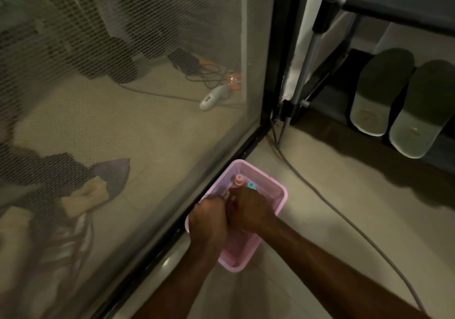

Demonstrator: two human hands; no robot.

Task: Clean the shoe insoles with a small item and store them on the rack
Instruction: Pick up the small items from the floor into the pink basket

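A pink plastic mesh basket (275, 199) sits on the floor beside the door track. Both my hands reach into it. My left hand (208, 222) is curled at the basket's near-left rim, and my right hand (248, 208) is curled beside it, inside the basket. A pink cap (238, 179) and a teal cap (251, 185) of small items poke out just beyond my fingers. What each hand holds is hidden by the hands. Two grey-green insoles (380, 89) (423, 109) lie side by side on the low shelf of the black shoe rack (398, 6) at the right.
A mesh screen door (123, 72) with a dark frame (278, 47) fills the left; cloths, cables and a white device lie behind it. A grey cable (344, 217) runs across the tiled floor to the right of the basket.
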